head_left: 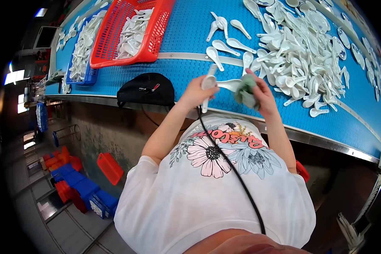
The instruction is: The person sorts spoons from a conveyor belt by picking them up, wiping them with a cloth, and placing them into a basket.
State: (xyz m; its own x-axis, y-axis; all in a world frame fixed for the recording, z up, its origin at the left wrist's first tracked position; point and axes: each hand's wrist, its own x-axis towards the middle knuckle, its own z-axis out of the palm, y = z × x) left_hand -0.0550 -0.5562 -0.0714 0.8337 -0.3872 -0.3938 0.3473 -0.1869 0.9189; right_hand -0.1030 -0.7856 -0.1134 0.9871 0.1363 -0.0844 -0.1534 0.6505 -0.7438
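Observation:
My left hand is closed around white ceramic spoons; at least two appear to be in it, with handles sticking out above and below the fingers. My right hand grips a crumpled grey-green cloth. Between the hands, another white spoon reaches toward the cloth, which covers one end of it. I cannot tell whether a hand touches this spoon. Just beyond my hands, several loose spoons lie on the blue textured table surface. To the right is a large heap of white spoons.
A red basket with spoons stands at the back left, beside a blue basket also holding spoons. A black pouch lies near the table edge. Black cable runs down over my shirt. Metal strips cross the table.

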